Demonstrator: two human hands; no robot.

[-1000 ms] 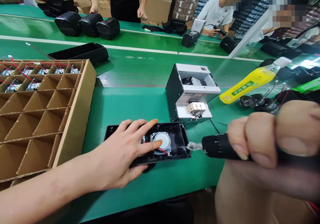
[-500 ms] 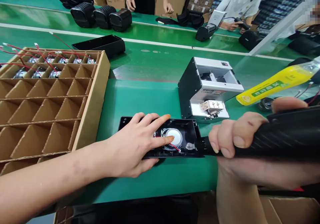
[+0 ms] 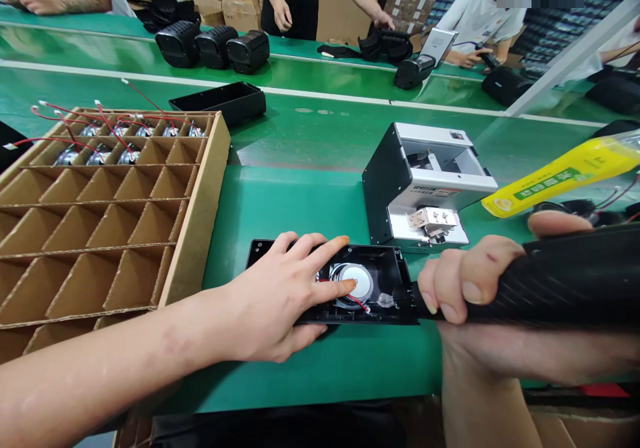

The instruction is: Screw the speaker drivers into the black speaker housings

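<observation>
My left hand [image 3: 280, 295] lies over a black plastic speaker housing [image 3: 385, 265], its thumb along the near edge and its other fingers across the top. One fingertip rests on a round speaker [image 3: 359, 280] with a white centre, set inside the housing. A red wire [image 3: 357, 300] with a small white plug lies beside that speaker. My right hand [image 3: 470, 285] is wrapped round a thick black electric screwdriver [image 3: 575, 278], held almost level. Its tip end [image 3: 405, 298] reaches the right end of the housing; the bit itself cannot be made out.
A cardboard divider box [image 3: 195, 235] with several wired speakers stands on the left. Behind the housing is a grey-black screw feeder [image 3: 425, 181]; to its right lies a yellow bottle [image 3: 560, 175]. An empty black housing [image 3: 220, 105] lies further back. Co-workers stand across the green bench.
The whole view has shifted slightly, so things sit a little lower and further right. Both hands keep their hold. Across the bench, a co-worker's hand has moved onto black parts.
</observation>
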